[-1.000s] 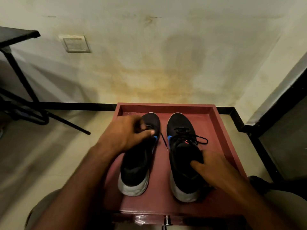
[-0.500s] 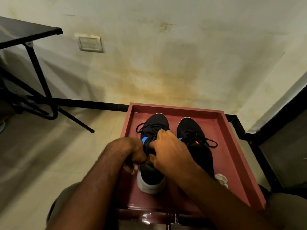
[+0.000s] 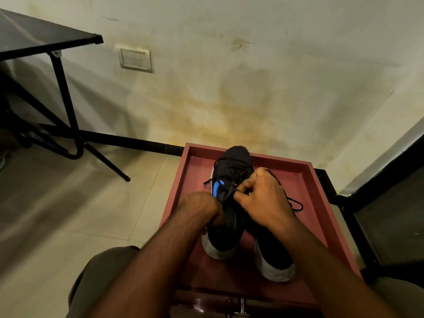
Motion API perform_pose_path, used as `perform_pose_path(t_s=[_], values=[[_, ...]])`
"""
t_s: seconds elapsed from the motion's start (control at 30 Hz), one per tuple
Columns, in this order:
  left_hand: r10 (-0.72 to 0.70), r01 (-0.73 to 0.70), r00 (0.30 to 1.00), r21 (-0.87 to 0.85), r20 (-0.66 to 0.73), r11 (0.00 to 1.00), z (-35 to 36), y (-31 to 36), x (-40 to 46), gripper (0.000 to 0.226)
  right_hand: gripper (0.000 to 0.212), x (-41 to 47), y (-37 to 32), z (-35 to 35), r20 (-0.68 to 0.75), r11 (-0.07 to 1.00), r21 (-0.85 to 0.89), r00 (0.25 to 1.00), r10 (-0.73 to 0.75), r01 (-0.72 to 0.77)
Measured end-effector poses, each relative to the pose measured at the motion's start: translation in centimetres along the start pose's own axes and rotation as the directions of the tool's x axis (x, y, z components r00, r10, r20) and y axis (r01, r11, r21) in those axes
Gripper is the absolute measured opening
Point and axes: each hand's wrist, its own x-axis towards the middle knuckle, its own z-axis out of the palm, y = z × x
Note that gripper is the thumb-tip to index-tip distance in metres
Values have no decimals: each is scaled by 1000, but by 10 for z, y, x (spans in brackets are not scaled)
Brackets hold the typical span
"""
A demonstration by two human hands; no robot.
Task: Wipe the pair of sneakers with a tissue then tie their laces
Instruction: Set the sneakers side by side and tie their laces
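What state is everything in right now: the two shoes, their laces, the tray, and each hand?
Left sneaker: tilted, toe raised, held by both hands.
Its laces: loose, not yet tied.
Right sneaker: flat on the tray, mostly hidden by the right arm.
Its lace: a loop lies on the tray.
Tray: red, holds both sneakers.
Left hand: gripping the left sneaker's side.
Right hand: fingers pinching the laces.

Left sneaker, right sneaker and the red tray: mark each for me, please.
left sneaker (image 3: 237,160), head view, on its black toe.
right sneaker (image 3: 278,270), head view, on its pale heel sole.
red tray (image 3: 317,203), head view, on bare floor near its right wall.
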Motion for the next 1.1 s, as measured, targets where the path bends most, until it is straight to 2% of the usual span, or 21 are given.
perform_pose_path(t_s=[0.07, 0.13, 0.2, 0.27, 0.33, 0.4, 0.47, 0.6, 0.67, 0.73, 0.77, 0.83, 0.97, 1.03, 1.1], values=[[19, -16, 999, 72, -43, 997, 5, 0, -1, 39, 20, -4, 1, -4, 108, 979, -155, 987, -119, 135], [70, -36, 975, 160, -210, 986, 9, -2, -5, 34, 26, -6, -3, -10, 203, 931, -249, 954, -220, 267], [107, -46, 926, 172, -363, 984, 13, -2, -3, 33, 28, -9, -14, -10, 308, 867, -315, 905, -292, 387], [90, -12, 932, 218, -351, 976, 15, -3, -4, 26, 30, -13, -20, -6, 391, 802, -343, 851, -351, 489], [72, 8, 958, 278, -278, 961, 12, -4, -2, 26, 28, -12, -15, -5, 312, 866, -259, 885, -345, 428], [93, -22, 968, 287, -235, 958, 6, -3, 0, 33, 22, -7, -3, -8, 93, 963, -109, 967, -237, 246], [105, -50, 972, 254, -208, 966, 6, -1, 3, 33, 17, -5, 6, -6, -14, 990, -32, 990, -140, 140], [133, -86, 949, 168, -287, 982, 14, 0, 0, 32, 14, -14, 19, 3, 112, 990, -11, 984, -137, 139], [181, -142, 928, 139, -325, 980, 11, -2, -7, 34, 13, -16, 27, -1, 124, 985, 143, 986, -114, 96], [222, -205, 893, 84, -392, 975, 5, -5, -14, 41, 9, -16, 31, -6, 84, 960, 281, 996, -24, -1], [248, -250, 874, 50, -419, 967, 2, -6, -18, 47, 6, -18, 31, -6, 57, 964, 264, 998, 16, -31], [315, -363, 840, -26, -441, 931, -2, -10, -22, 48, 9, -20, 31, -4, 12, 991, 119, 998, 64, -65], [390, -559, 760, -217, -520, 800, -8, -15, -21, 20, 29, -29, 23, -1, -89, 982, -163, 993, 77, -91], [398, -650, 706, -311, -586, 693, -10, -17, -17, 19, 51, -29, 19, 2, -20, 944, -319, 997, 78, -81], [388, -723, 649, -374, -654, 580, -11, -14, -16, 23, 61, -28, 16, 8, 89, 933, -351, 989, 118, -79]])
